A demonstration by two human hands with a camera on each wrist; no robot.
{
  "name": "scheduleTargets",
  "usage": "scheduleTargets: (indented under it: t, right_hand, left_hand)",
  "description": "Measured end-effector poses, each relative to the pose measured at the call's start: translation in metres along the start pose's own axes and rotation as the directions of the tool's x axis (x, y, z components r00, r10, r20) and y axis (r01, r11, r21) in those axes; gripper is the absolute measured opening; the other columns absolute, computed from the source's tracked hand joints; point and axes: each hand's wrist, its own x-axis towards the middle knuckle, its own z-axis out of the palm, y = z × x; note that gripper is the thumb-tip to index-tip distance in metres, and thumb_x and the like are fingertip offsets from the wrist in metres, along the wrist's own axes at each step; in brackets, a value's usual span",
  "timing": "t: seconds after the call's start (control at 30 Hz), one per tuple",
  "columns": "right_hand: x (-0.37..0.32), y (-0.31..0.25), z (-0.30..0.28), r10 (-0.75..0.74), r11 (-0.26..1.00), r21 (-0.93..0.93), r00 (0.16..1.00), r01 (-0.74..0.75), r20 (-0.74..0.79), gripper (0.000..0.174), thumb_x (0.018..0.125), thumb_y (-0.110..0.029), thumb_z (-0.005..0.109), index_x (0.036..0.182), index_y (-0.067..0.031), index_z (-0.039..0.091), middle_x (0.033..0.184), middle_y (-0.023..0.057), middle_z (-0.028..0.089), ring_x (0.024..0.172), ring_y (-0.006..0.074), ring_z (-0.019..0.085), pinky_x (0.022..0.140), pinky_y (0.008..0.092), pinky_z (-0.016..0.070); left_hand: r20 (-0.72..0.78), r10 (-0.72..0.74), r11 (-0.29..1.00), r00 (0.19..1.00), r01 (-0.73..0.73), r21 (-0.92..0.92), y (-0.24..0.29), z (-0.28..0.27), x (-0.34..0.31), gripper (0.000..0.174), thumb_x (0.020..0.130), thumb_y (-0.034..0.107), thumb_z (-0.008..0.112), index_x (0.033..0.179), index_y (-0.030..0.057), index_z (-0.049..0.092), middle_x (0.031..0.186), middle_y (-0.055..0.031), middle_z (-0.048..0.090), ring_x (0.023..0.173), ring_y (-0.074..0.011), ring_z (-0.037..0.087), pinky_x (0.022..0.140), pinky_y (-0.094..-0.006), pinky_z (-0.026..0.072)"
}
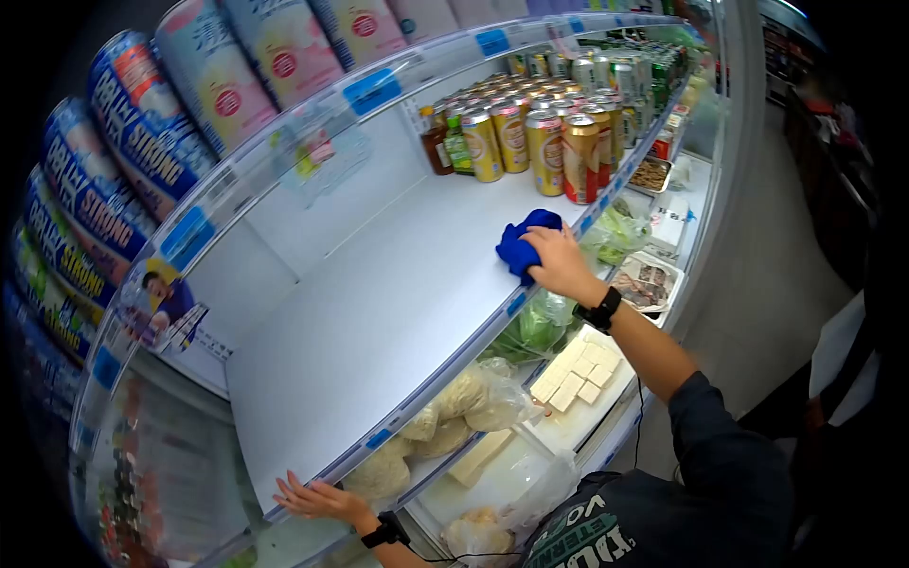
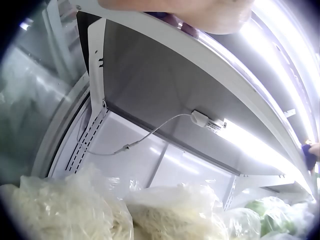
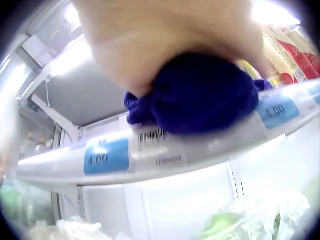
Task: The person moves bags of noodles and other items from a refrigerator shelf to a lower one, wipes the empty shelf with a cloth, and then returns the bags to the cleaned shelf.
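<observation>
A bunched blue cloth [image 1: 519, 248] lies at the front edge of the white shelf [image 1: 379, 275], near the cans. My right hand [image 1: 559, 262] grips it from above; in the right wrist view the cloth [image 3: 202, 95] bulges out under the hand [image 3: 165, 35], against the price-label strip [image 3: 200, 150]. At the shelf's near left corner my left hand [image 1: 327, 500] rests on the front edge, its fingers spread and holding nothing. Part of that hand [image 2: 200, 12] shows above the shelf edge in the left wrist view.
Drink cans [image 1: 546, 151] and bottles [image 1: 436, 142] stand at the shelf's far end. Large cans [image 1: 151, 123] line the shelf above. Below are bagged noodles [image 1: 464, 393], bagged greens [image 1: 544, 322], tofu blocks [image 1: 576, 369] and a tray of meat [image 1: 648, 282].
</observation>
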Motion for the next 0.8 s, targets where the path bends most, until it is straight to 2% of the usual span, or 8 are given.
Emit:
scheduleTargets:
  t: [0.03, 0.23, 0.3, 0.4, 0.53, 0.63, 0.7, 0.8]
  right_hand:
    - [-0.007, 0.000, 0.005, -0.037, 0.995, -0.094, 0.999, 0.035, -0.025, 0.039, 0.064, -0.013, 0.059, 0.102, -0.0029, 0.056, 0.106, 0.0163, 0.056, 0.102, 0.0335, 0.050, 0.094, 0.0396, 0.0369]
    - [-0.010, -0.026, 0.011, 0.068, 0.997, -0.030, 0.997, -0.069, -0.026, 0.038, 0.061, -0.011, 0.061, 0.098, -0.0027, 0.058, 0.092, 0.0137, 0.054, 0.084, 0.0313, 0.050, 0.080, 0.0404, 0.0404]
    - [-0.013, -0.044, 0.014, 0.047, 0.998, -0.051, 0.999, -0.046, 0.008, 0.038, 0.060, -0.008, 0.061, 0.097, -0.0032, 0.058, 0.091, 0.0133, 0.054, 0.084, 0.0306, 0.049, 0.078, 0.0385, 0.0396]
    - [-0.013, -0.055, 0.025, 0.065, 0.961, 0.266, 0.997, -0.074, 0.041, 0.038, 0.060, -0.003, 0.059, 0.098, -0.0022, 0.058, 0.091, 0.0142, 0.055, 0.087, 0.0319, 0.050, 0.079, 0.0401, 0.0391]
    - [0.004, -0.047, 0.014, 0.378, 0.570, 0.767, 0.923, -0.296, 0.076, 0.027, 0.069, -0.005, 0.055, 0.095, -0.0001, 0.060, 0.085, 0.0190, 0.063, 0.083, 0.0286, 0.061, 0.075, 0.0333, 0.0470]
    - [0.019, -0.023, -0.016, 0.417, 0.687, 0.706, 0.889, -0.171, -0.191, 0.031, 0.069, -0.001, 0.056, 0.099, -0.0004, 0.058, 0.090, 0.0170, 0.061, 0.083, 0.0301, 0.061, 0.075, 0.0354, 0.0469]
    - [0.030, -0.005, -0.040, 0.287, 0.872, 0.481, 0.891, -0.091, -0.351, 0.034, 0.066, 0.000, 0.057, 0.099, 0.0006, 0.057, 0.093, 0.0166, 0.059, 0.084, 0.0333, 0.058, 0.076, 0.0361, 0.0464]
    - [0.035, 0.039, -0.038, 0.166, 0.963, 0.254, 0.937, -0.087, -0.308, 0.035, 0.064, -0.001, 0.059, 0.099, 0.0010, 0.058, 0.098, 0.0169, 0.056, 0.093, 0.0341, 0.052, 0.084, 0.0385, 0.0421]
  left_hand:
    - [-0.033, 0.008, 1.000, 0.999, -0.007, 0.026, -0.003, 0.001, 0.000, 0.039, 0.096, 0.025, 0.029, 0.118, 0.0011, 0.050, 0.132, -0.0149, 0.042, 0.131, -0.0363, 0.023, 0.104, -0.0503, 0.0189]
    - [-0.048, 0.064, 0.986, 0.997, -0.055, 0.159, -0.011, 0.008, -0.004, 0.039, 0.095, 0.024, 0.026, 0.115, 0.0006, 0.049, 0.126, -0.0158, 0.045, 0.129, -0.0360, 0.027, 0.103, -0.0526, 0.0223]
    - [-0.073, 0.030, 0.997, 0.997, -0.025, 0.070, 0.010, -0.008, 0.002, 0.044, 0.096, 0.030, 0.026, 0.117, -0.0008, 0.048, 0.126, -0.0185, 0.044, 0.127, -0.0391, 0.029, 0.101, -0.0547, 0.0228]
    - [-0.118, 0.009, 1.000, 0.993, -0.010, -0.004, 0.019, -0.012, 0.006, 0.050, 0.096, 0.036, 0.027, 0.119, -0.0026, 0.048, 0.126, -0.0209, 0.044, 0.125, -0.0422, 0.030, 0.099, -0.0566, 0.0239]
    - [-0.173, 0.033, 0.999, 0.984, -0.036, -0.018, 0.015, -0.008, 0.004, 0.050, 0.096, 0.036, 0.026, 0.119, -0.0031, 0.047, 0.125, -0.0210, 0.045, 0.125, -0.0418, 0.031, 0.098, -0.0562, 0.0249]
    - [-0.190, 0.035, 0.999, 0.981, -0.037, -0.006, 0.018, -0.009, 0.004, 0.051, 0.096, 0.037, 0.026, 0.119, -0.0030, 0.047, 0.125, -0.0210, 0.045, 0.124, -0.0417, 0.032, 0.098, -0.0561, 0.0250]
    - [-0.190, 0.023, 1.000, 0.982, -0.023, 0.004, 0.020, -0.009, 0.004, 0.050, 0.096, 0.037, 0.026, 0.119, -0.0028, 0.048, 0.125, -0.0209, 0.045, 0.124, -0.0417, 0.032, 0.097, -0.0560, 0.0251]
    - [-0.202, 0.032, 0.999, 0.979, -0.029, 0.016, 0.023, -0.010, 0.006, 0.050, 0.097, 0.036, 0.025, 0.119, -0.0023, 0.048, 0.126, -0.0206, 0.045, 0.123, -0.0417, 0.032, 0.097, -0.0560, 0.0254]
